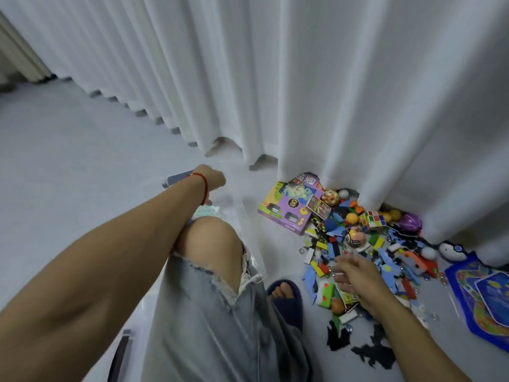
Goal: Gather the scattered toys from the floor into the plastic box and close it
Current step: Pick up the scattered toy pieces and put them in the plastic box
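A heap of toys [366, 252] is lying on the pale grey floor [68, 166], pressed against the foot of a long white curtain [330, 78]; the heap is stretching along the curtain's hem and spreading out from it toward the person. At the end of the heap farthest along the hem, a purple and green toy carton [289, 208] is lying flat with one corner tucked under the curtain; its printing is too small to read. Near the curtain hem in the middle of the heap a colour cube [371, 218] is sitting among orange balls, and a blue board [484, 293] is lying at the heap's other end.

The clear plastic box [245, 216] is standing on the floor away from the curtain, beside the heap, mostly hidden behind a bare knee in torn light jeans; its long axis cannot be judged.

The left hand [212, 179], a red cord on its wrist, is reaching over the box; whether its fingers are clenched or holding anything cannot be told. The right hand [355, 274] is hovering over the heap with fingers [340, 278] loosely spread, grasping nothing visible. A foot in a dark slipper [286, 299] is resting beside the heap.
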### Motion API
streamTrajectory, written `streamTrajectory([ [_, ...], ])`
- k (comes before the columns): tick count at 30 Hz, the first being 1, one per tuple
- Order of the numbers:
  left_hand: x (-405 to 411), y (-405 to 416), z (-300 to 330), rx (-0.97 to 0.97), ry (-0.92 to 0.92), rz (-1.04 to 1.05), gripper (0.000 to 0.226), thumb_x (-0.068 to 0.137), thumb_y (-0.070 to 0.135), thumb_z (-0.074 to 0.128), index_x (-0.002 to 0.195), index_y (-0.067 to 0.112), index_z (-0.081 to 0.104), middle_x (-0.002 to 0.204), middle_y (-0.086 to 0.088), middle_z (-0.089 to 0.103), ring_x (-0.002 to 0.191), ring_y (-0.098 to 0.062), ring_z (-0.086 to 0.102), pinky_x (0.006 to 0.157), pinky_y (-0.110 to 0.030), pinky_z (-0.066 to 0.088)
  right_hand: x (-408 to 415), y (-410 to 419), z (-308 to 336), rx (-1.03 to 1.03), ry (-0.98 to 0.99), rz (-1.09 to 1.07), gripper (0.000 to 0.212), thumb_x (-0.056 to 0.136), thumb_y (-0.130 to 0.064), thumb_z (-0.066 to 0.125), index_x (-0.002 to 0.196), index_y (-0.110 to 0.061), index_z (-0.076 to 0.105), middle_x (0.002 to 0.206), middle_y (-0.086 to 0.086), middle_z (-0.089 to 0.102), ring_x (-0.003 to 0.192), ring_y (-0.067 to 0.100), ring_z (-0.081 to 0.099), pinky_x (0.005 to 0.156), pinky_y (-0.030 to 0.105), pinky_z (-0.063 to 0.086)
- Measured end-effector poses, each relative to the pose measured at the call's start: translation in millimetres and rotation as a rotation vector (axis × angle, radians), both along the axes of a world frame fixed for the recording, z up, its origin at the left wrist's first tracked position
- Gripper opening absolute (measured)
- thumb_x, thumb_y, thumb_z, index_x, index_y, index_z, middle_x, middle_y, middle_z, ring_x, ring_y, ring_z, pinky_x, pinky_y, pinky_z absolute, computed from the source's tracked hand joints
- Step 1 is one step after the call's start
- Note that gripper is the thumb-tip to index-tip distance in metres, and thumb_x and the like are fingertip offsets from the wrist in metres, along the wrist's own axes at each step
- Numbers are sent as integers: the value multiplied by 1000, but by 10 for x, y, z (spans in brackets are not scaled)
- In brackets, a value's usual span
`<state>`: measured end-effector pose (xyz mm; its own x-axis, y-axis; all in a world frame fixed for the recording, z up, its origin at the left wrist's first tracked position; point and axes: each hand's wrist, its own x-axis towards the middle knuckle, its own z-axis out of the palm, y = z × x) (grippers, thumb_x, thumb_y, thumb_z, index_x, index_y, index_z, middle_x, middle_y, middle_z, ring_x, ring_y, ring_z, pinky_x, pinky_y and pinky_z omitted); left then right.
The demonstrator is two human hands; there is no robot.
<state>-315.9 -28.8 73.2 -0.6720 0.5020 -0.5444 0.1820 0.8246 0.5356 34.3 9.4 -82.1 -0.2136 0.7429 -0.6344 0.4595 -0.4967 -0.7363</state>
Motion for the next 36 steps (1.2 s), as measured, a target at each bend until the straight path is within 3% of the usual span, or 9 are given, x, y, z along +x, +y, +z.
streamTrajectory([
  [4, 439, 409, 100, 99, -154, -231, 34, 91, 15, 59, 124, 7, 60, 119, -12, 58, 108, -32, 60, 85, -53, 57, 553, -96, -586, 81, -364, -59, 14, 97, -24, 55, 91, -15, 65, 79, 9, 63, 67, 28, 55, 64, 35, 45],
  [8, 958, 649, 30, -55, -161, -676, 33, 95, 21, 59, 128, 20, 60, 121, -8, 62, 112, -29, 61, 87, -47, 58, 1037, -314, -1052, 26, -657, -220, 40, 89, -23, 66, 120, 2, 58, 119, 32, 59, 107, 45, 58, 77, 39, 45],
  [15, 1266, 793, -178, -312, 92, -1101, 42, 98, 25, 56, 139, 27, 51, 124, -4, 56, 93, -23, 62, 86, -44, 59, 1228, -258, -1930, -200, -222, -624, 56, 71, -42, 72, 112, -5, 62, 95, 21, 70, 80, 37, 69, 71, 48, 60],
  [19, 1280, 819, -249, -335, 158, -1144, 39, 97, 26, 55, 136, 29, 53, 124, -4, 54, 78, -17, 61, 82, -39, 60, 941, -180, -1202, -285, 85, -913, 34, 98, -8, 55, 128, 9, 55, 116, 26, 64, 112, 41, 64, 92, 44, 55],
  [22, 1292, 805, -294, -359, 130, -1153, 38, 97, 28, 55, 135, 31, 53, 123, 1, 48, 87, -19, 61, 82, -39, 61, 909, -147, -983, -207, 117, -1024, 31, 95, 2, 57, 124, 11, 58, 109, 29, 68, 100, 36, 69, 93, 45, 57],
  [25, 1271, 808, -282, -335, 5, -1058, 38, 97, 30, 58, 134, 33, 53, 124, -1, 55, 104, -23, 62, 81, -46, 61, 799, -147, -758, -72, -69, -940, 16, 90, -3, 61, 96, 7, 72, 73, 13, 70, 65, 22, 66, 69, 35, 58],
  [27, 1239, 797, -241, -303, -62, -993, 39, 96, 32, 59, 135, 31, 53, 119, -3, 60, 106, -24, 63, 82, -49, 60, 675, -145, -586, 25, -63, -897, 14, 90, -2, 61, 92, 4, 73, 69, 9, 69, 62, 19, 64, 62, 29, 56],
  [33, 1076, 736, -138, -174, -219, -786, 48, 95, 40, 61, 138, 21, 50, 132, -11, 54, 115, -35, 58, 88, -54, 56, -22, -21, 261, 184, 374, -551, 12, 97, -4, 61, 109, -5, 61, 83, 13, 72, 70, 19, 69, 68, 30, 60],
  [36, 825, 640, -91, -93, -441, -552, 47, 92, 34, 65, 130, 9, 55, 122, -19, 62, 102, -38, 65, 88, -55, 56, -515, 98, 672, 194, 524, -343, 15, 98, -4, 60, 112, -8, 60, 83, 13, 72, 67, 20, 69, 66, 32, 59],
])
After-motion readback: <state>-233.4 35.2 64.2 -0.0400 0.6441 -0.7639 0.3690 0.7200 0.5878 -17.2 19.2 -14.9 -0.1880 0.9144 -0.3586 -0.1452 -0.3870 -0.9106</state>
